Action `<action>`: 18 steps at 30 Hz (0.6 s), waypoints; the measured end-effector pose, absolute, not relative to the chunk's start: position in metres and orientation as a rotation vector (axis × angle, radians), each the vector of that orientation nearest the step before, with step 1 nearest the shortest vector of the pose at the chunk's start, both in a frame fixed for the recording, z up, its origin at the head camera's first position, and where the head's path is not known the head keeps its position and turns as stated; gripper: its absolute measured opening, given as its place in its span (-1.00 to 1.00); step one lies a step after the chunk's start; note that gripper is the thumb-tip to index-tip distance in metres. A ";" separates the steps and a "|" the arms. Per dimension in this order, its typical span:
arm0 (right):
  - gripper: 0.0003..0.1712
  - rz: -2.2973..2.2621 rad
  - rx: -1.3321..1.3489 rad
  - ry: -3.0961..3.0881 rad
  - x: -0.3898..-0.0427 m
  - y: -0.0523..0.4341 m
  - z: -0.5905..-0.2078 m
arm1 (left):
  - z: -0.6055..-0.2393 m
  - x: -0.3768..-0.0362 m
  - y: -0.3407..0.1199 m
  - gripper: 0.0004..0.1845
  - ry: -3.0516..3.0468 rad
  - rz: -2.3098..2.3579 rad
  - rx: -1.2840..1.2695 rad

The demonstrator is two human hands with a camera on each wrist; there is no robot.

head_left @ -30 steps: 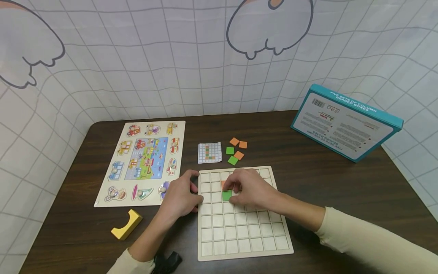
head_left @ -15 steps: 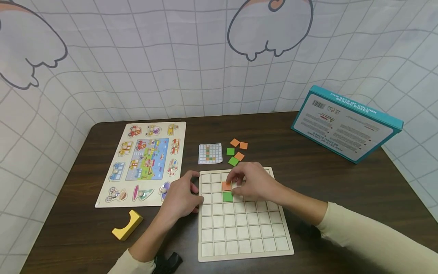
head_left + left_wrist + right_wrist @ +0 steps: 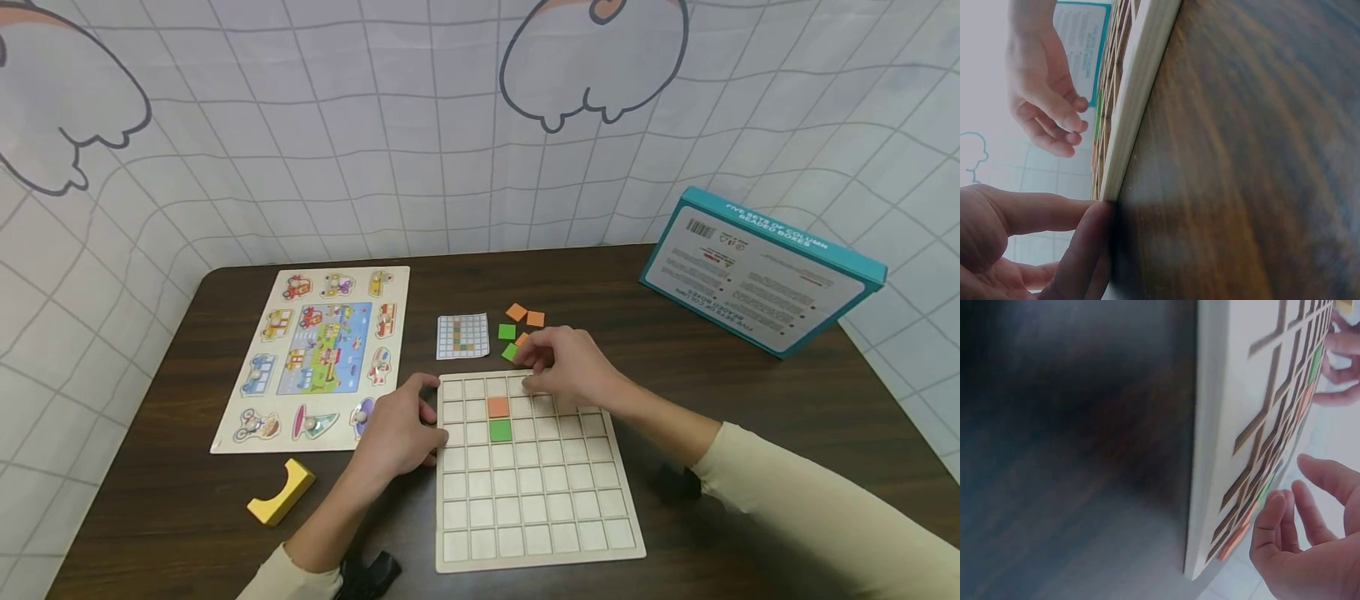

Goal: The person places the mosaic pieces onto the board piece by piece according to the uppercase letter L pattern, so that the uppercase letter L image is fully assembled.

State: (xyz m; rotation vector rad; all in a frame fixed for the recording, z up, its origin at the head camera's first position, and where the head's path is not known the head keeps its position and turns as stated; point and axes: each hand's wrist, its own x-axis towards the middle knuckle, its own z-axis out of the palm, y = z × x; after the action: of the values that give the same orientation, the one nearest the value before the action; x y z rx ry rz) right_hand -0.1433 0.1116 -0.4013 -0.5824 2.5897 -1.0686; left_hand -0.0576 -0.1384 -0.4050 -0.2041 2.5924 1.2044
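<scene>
A pale wooden grid board lies on the dark table, with an orange square tile directly above a green square tile in one column of cells. My left hand touches the board's left edge; its thumb and finger tips meet the rim in the left wrist view. Over the board's far edge hovers my right hand, holding nothing, fingers loosely bent and apart in the right wrist view. Its fingertips are beside the loose tiles, among them a green tile and an orange tile, and partly cover another orange one.
A small printed pattern card lies beyond the board. To the left are a knobbed picture puzzle and a yellow arch block. A teal box stands at the back right, before the patterned curtain.
My right hand has let go of the orange tile, leaving it in its cell, and has moved away and to the right towards the loose tiles. My left hand has stayed at the board's edge.
</scene>
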 end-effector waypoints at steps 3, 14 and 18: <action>-0.71 -1.077 -0.533 2.616 -0.151 0.114 -0.403 | -0.405 -0.058 -0.138 -0.30 2.595 1.200 -0.211; -0.68 -1.086 -0.466 2.684 -0.172 0.116 -0.407 | -0.406 -0.058 -0.138 -0.30 2.600 1.202 -0.215; -0.66 -1.093 -0.453 2.679 -0.177 0.116 -0.409 | -0.405 -0.058 -0.138 -0.30 2.596 1.205 -0.213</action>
State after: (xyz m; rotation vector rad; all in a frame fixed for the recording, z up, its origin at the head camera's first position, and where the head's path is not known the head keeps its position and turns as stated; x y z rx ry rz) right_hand -0.1774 0.1156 -0.4092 -0.4528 2.6795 -1.0934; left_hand -0.0582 -0.1379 -0.4052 -0.2131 2.5956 1.2049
